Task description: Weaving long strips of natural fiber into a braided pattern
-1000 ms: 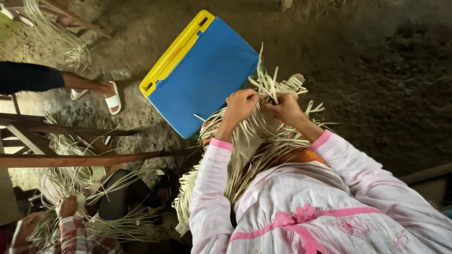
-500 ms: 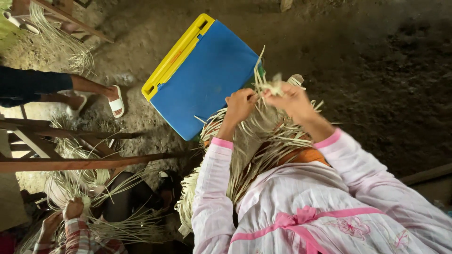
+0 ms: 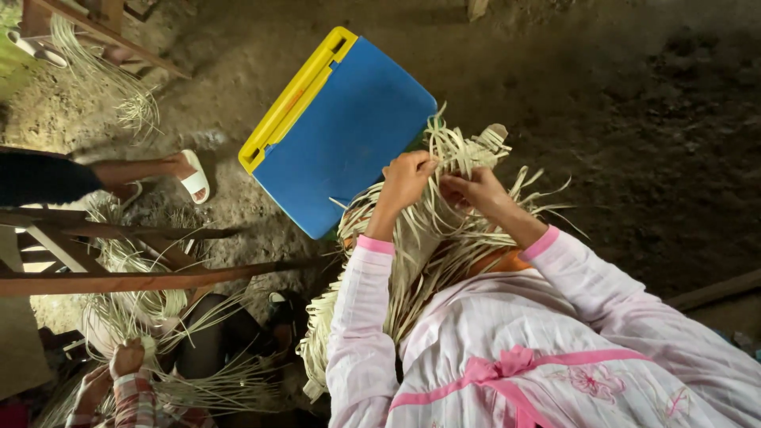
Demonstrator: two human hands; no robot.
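Both hands pinch pale palm-leaf strips (image 3: 432, 230) at the woven top of a bundle resting in the lap: left hand (image 3: 406, 181) closed on strands, right hand (image 3: 474, 189) likewise. The strips look light, springy and easily creased, best gripped near the weave. A blue and yellow case (image 3: 341, 131) lies beyond.

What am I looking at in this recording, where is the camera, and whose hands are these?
There is no machine here. One camera sits on a person's head and looks straight down, so the pink sleeves at the bottom belong to the wearer. Their left hand and right hand are raised close together, both gripping pale flat strips, a bundle that fans out and hangs toward their lap. Under it, on the dirt floor, lies a blue plastic case with a yellow edge. At lower left another person's hands work a similar bundle of strips, behind wooden bars. At left, someone's foot in a white sandal rests on the ground.
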